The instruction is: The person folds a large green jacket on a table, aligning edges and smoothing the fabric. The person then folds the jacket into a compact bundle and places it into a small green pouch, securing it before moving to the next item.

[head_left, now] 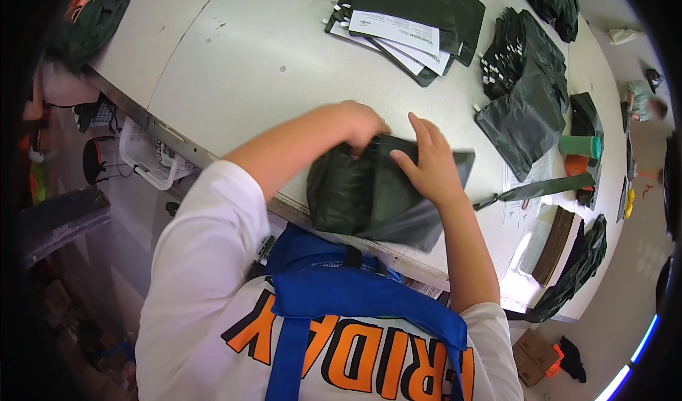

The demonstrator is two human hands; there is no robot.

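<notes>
Steady the dark bag [387,193], lying across the near edge of the surface [234,81], with left hand [361,127] curled at its top (cannot tell whether gripping) and right hand [432,163] open, seemingly grasping nothing; flatten evenly.

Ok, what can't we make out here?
Head view, left hand: grip unclear, motion blur.
Head view, dark bag under the hands: contents, if any, hidden by opaque film.
Head view, dark bundle, upper left: cut off by picture edge.
Head view, person, far right: too small and blurred for hand detail.
</notes>
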